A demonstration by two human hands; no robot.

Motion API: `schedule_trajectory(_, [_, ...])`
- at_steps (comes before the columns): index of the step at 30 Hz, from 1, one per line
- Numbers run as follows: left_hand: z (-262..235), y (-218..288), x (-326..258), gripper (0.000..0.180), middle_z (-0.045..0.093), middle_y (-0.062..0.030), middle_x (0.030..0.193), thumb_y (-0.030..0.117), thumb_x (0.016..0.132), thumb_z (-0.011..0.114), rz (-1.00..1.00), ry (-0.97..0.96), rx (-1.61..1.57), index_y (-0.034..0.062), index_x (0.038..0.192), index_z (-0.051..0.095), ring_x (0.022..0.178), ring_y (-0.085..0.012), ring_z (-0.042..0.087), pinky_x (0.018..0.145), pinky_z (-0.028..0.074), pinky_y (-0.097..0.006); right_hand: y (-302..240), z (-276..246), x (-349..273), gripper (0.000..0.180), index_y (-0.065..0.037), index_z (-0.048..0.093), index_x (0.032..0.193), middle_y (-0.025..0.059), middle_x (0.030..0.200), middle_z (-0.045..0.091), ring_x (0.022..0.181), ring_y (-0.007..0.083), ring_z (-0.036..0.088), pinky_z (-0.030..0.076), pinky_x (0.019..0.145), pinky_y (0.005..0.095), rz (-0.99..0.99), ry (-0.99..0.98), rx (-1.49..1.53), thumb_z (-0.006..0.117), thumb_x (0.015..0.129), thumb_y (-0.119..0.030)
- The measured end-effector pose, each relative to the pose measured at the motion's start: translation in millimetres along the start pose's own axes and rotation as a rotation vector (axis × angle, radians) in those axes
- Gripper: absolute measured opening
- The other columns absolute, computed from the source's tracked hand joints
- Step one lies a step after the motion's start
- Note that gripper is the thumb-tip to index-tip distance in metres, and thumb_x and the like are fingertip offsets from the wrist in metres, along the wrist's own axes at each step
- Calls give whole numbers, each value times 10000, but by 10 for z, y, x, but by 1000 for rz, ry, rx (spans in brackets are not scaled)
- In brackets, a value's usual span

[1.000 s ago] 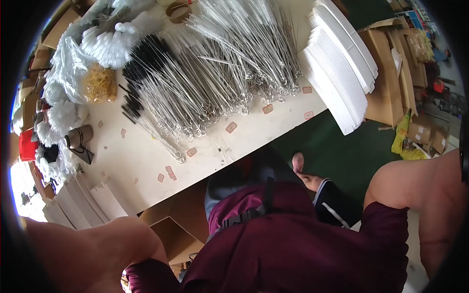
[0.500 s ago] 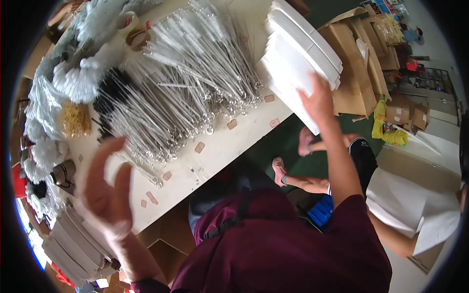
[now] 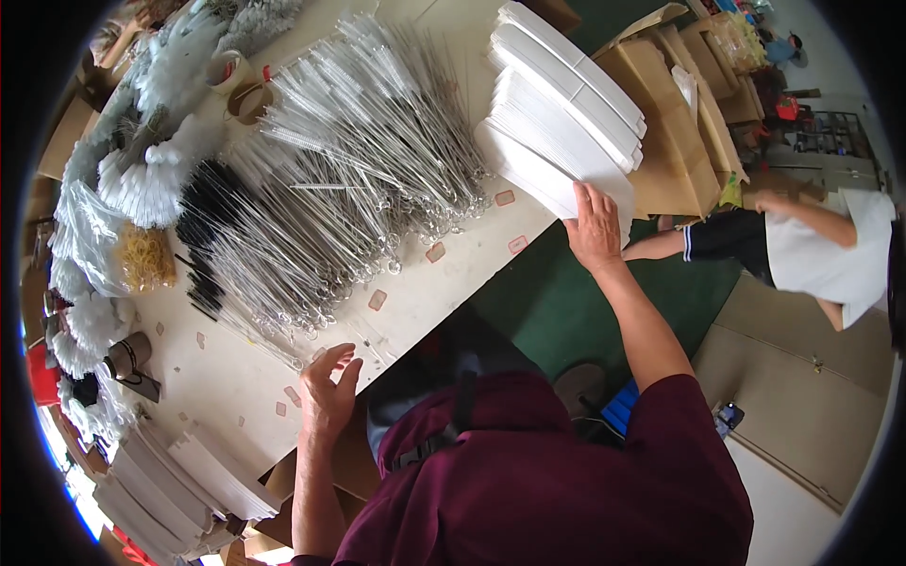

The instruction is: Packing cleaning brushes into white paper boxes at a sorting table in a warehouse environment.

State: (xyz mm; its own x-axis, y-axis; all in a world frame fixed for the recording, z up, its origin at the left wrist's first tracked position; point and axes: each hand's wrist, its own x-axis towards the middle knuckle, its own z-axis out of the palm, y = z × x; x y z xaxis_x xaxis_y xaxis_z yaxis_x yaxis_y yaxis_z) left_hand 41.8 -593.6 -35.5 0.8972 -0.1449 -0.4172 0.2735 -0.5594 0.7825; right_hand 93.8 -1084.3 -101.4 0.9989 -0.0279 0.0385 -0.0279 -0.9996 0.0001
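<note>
My left hand [image 3: 327, 396] hovers by the near table edge, thumb and curled fingers apart, with nothing between them. It is close to the looped ends of a long row of thin wire brushes [image 3: 377, 141] with pale bristles. Within that row lies a bunch of black-bristled brushes [image 3: 217, 193]. At the table's right end, my right hand [image 3: 596, 226] lies with its fingers on the lower corner of a stack of flat white card pieces [image 3: 528, 123]. The fingers look extended on the top piece; the underside of the hand is hidden.
Tape rolls [image 3: 250, 102] stand behind the brushes. Yellow rubber bands [image 3: 146, 257] and bundled clear-wrapped brushes [image 3: 156, 170] line the left. A brown cardboard box [image 3: 661, 132] adjoins the white stack. A person in a white shirt [image 3: 830, 245] is at the right.
My left hand has come right and down toward the table edge. My right hand has lowered onto the white stack's corner. The person at right has moved farther away.
</note>
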Motion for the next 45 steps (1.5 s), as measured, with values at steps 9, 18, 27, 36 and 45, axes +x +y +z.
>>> schedule_trajectory(9, [12,55,29,256,736,-198,987,71,866,722,61,-15,85,-13,1108,707,934,-288,716,844,554,-377,87,-157,28,626,-21,490,1389,183,1367,500,1254,380,478,367,1106,480,14,124,-14,713,807,-78])
schedule_trajectory(18, [59,656,119,530,604,-219,1330,115,808,773,406,58,378,-7,1293,597,1212,-403,583,1037,468,-490,-879,-843,157,637,1,472,1384,238,1347,530,1242,426,528,457,1061,470,-140,75,448,692,787,-47])
schedule_trajectory(27, [-12,648,280,834,556,-198,1324,157,665,844,544,-42,623,-41,1385,473,1273,-373,510,1138,351,-497,-2235,-978,-47,687,4,498,1381,170,1328,557,1222,350,557,447,1083,431,-762,-262,719,773,761,-102])
schedule_trajectory(36, [-271,148,-28,686,617,-175,1104,189,691,828,395,29,586,-10,1281,539,1041,-372,603,945,482,-459,-1950,-631,155,360,41,648,1121,74,850,683,745,202,655,532,693,340,-246,-634,1015,794,845,-139])
schedule_trajectory(45, [-86,252,-143,773,602,-184,1084,264,747,808,327,-40,431,-14,1381,466,1031,-371,623,901,495,-483,-2566,-779,70,161,27,667,1076,-25,823,655,721,26,581,486,614,221,-101,-856,1305,699,936,-45])
